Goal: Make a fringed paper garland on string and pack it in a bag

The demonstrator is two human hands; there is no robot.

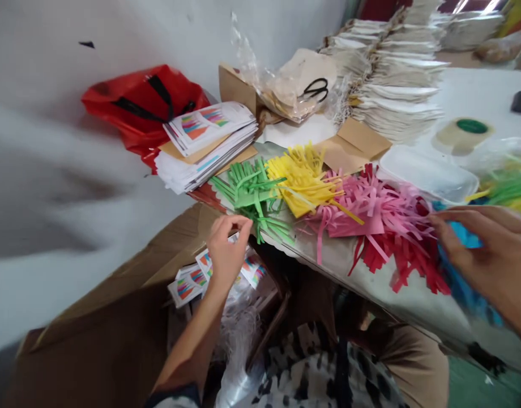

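Note:
My left hand (229, 249) is raised just in front of the table edge, thumb and fingertips brought together in a pinch. Whatever they may hold is too small to see. Closest to it is a bundle of green fringed paper (254, 190). At the right, my right hand (490, 243) curls over blue fringed paper (466, 277), thumb and finger close together beside the pink strands. I cannot make out what is between them. Yellow fringed paper (300, 181), pink fringed paper (366, 204) and red fringed paper (409, 258) lie overlapping along the table edge.
Behind the fringes are printed sheets (209, 141), a red bag (145, 107), black-handled scissors (315, 90) and a brown envelope (358, 141). Tall white stacks (400, 85), a tape roll (464, 133) and a clear plastic tray (428, 170) stand farther right. Below left is a cardboard box (128, 289).

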